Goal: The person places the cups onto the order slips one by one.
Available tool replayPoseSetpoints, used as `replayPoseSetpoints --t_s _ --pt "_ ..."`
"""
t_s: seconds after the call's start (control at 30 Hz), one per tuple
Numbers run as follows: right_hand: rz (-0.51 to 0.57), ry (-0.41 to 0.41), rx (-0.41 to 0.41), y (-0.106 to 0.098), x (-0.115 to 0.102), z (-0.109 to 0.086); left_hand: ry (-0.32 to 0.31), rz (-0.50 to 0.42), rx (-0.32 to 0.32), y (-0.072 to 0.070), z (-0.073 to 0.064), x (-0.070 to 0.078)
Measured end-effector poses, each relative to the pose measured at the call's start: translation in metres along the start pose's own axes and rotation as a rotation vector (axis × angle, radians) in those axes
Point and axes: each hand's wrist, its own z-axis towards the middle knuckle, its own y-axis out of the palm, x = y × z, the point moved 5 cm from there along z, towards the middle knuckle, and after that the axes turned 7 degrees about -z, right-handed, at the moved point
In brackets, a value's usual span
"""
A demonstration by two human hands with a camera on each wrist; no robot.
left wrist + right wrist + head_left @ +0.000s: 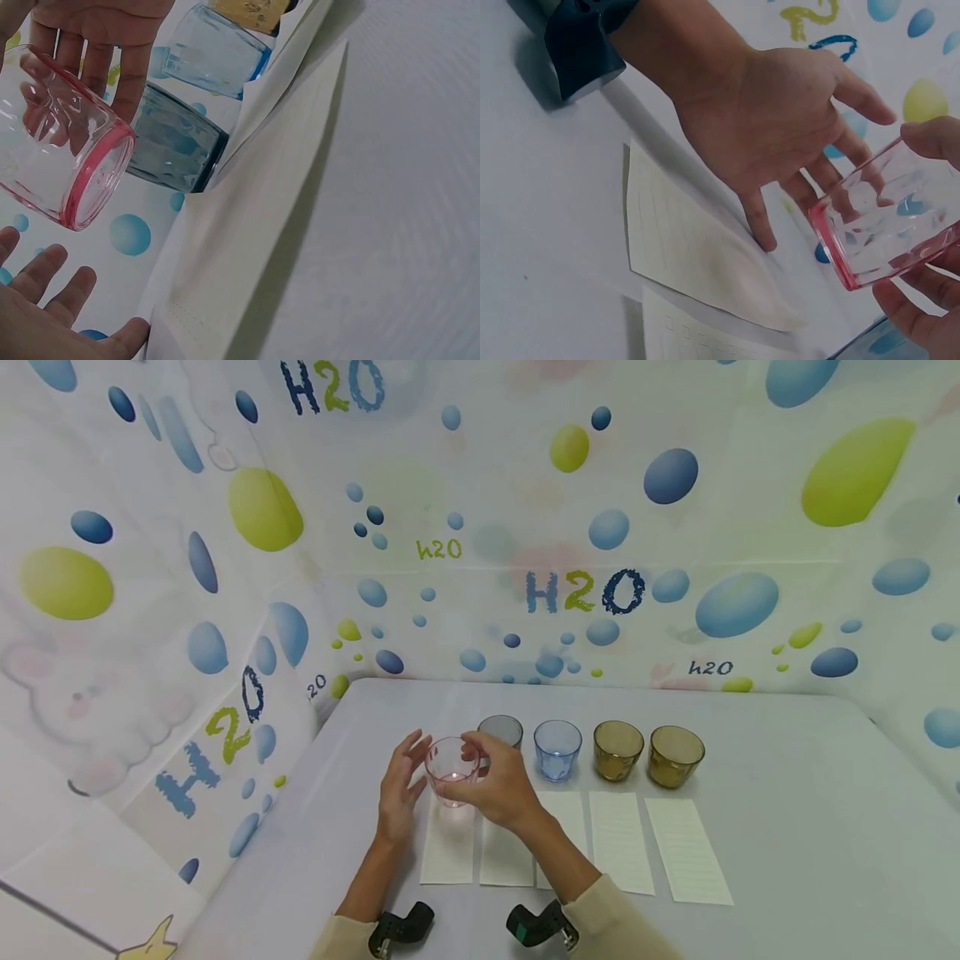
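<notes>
A clear pink-tinted glass tumbler (450,770) is held above the white table between thumb and fingers of my right hand (501,783). My left hand (400,793) is beside the tumbler's left side with its fingers spread. In the left wrist view the tumbler (64,146) tilts, its thick pink base towards the table, and a gap shows between it and my left fingers (69,296). The right wrist view shows the left palm (761,112) behind the tumbler (889,217). A grey glass (501,728) stands just behind, partly hidden by my right hand.
Right of the grey glass stand a blue glass (557,750) and two amber glasses (618,750), all in a row. Several pale paper strips (447,852) lie in front of them. A patterned backdrop (480,627) rises at the table's back edge. Black cameras (401,927) sit on both wrists.
</notes>
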Motion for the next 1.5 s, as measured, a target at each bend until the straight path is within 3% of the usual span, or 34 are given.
replayPoseSetpoints --t_s 0.63,1.17,1.5 --pt "0.021 0.085 0.012 0.005 0.012 -0.020 0.014 0.024 -0.006 -0.004 -0.004 0.002" --pt "0.059 0.033 -0.017 0.011 0.001 -0.029 0.006 -0.031 -0.013 -0.005 -0.007 0.001" --pt "0.070 0.017 -0.041 0.017 0.002 -0.030 0.031 -0.020 -0.070 -0.006 -0.009 0.001"
